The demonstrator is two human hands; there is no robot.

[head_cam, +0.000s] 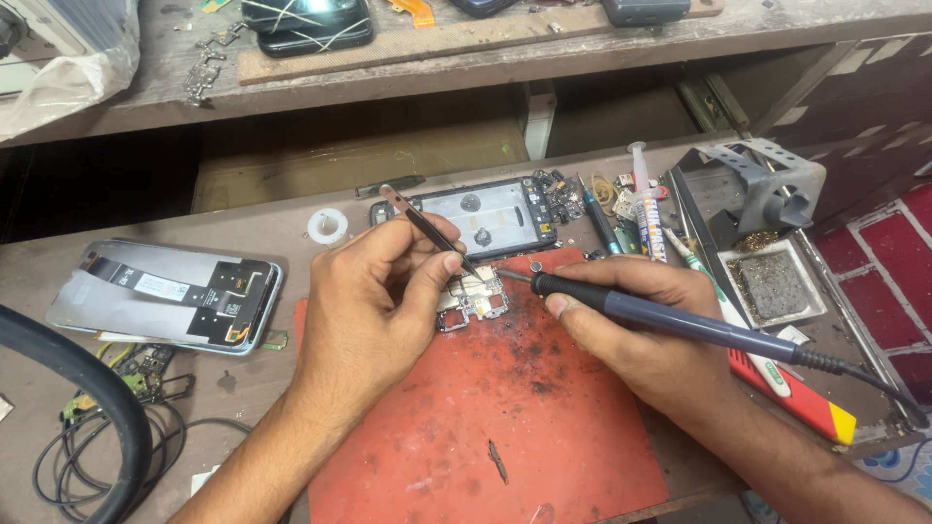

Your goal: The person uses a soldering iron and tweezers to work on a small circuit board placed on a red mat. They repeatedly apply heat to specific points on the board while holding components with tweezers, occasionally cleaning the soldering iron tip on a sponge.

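Step in hand: soldering on small circuit board (473,299), lying on scorched red mat (505,417) on worktop (282,238). Your left hand (374,301) pinched thin metal tweezers (427,229), fingers closed, tips at board. Your right hand (631,330) gripped soldering iron (670,320) by smooth dark handle, tip touching board edge. Next move likely called for steady tip, brief contact.

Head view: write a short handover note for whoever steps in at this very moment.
Left hand: grips tweezers, tips down on the circuit board.
Right hand: holds the soldering iron, tip at the board's upper right edge.
Board lies on the red mat, at its top edge. Opened phone frame sits just behind; back cover lies far left.
Done: phone opened, board out on the mat.
Left: soldering under way; nothing reassembled.
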